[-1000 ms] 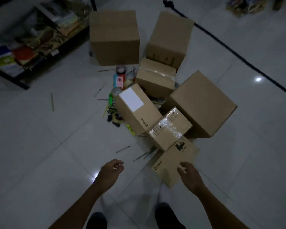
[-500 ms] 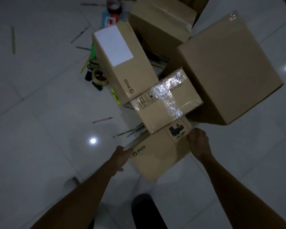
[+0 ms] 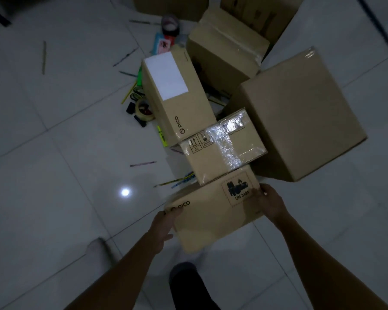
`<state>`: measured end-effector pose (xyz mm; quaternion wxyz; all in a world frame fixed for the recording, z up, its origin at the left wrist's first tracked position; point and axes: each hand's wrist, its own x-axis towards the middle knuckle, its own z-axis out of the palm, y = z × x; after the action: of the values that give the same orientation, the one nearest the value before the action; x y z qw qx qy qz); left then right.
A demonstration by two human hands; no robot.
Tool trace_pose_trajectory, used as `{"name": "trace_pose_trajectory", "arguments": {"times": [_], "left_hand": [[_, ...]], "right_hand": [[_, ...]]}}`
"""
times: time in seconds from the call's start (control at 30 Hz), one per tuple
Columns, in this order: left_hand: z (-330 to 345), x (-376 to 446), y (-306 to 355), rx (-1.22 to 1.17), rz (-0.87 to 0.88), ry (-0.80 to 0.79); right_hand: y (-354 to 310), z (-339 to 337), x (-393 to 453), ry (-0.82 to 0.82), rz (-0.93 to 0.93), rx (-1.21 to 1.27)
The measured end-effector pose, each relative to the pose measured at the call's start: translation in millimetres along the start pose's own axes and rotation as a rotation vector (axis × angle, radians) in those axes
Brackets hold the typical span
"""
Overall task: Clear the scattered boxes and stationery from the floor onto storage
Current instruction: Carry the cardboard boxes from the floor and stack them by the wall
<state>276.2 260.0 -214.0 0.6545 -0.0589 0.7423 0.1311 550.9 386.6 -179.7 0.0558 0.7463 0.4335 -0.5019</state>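
The near cardboard box (image 3: 213,211), marked PICO and UN 3481, lies on the tiled floor (image 3: 54,175) just before the taped box (image 3: 222,148), with the left hand (image 3: 164,227) gripping its left end and the right hand (image 3: 269,203) gripping its right end.

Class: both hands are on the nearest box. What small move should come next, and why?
Probably draw the nearest box back toward the person before lifting. The left hand and right hand grip its two ends, but the taped box seems to overlap its far edge.
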Motion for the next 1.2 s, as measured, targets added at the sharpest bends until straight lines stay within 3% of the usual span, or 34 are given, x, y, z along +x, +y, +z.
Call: {"name": "trace_pose_trajectory", "arguments": {"times": [0.2, 0.4, 0.63, 0.9, 1.2], "left_hand": [[-32.5, -130.0, 13.9, -0.134, 0.147, 0.065], [-104.0, -257.0, 21.4, -0.173, 0.308, 0.069], [-198.2, -358.5, -5.5, -0.303, 0.343, 0.093], [-363.0, -413.2, -64.7, -0.355, 0.459, 0.199], [-530.9, -464.7, -132.6, -0.669, 0.626, 0.289]], "right_hand": [[1.3, -22.5, -71.0, -0.075, 0.064, 0.016], [-73.2, -44.2, -230.2, -0.109, 0.091, 0.277], [-125.9, -22.5, -357.8, -0.186, 0.139, 0.465], [-218.2, 64.2, -471.2, -0.317, -0.040, 0.420], [-340.4, 208.3, -548.5, -0.441, -0.318, 0.337]]}}
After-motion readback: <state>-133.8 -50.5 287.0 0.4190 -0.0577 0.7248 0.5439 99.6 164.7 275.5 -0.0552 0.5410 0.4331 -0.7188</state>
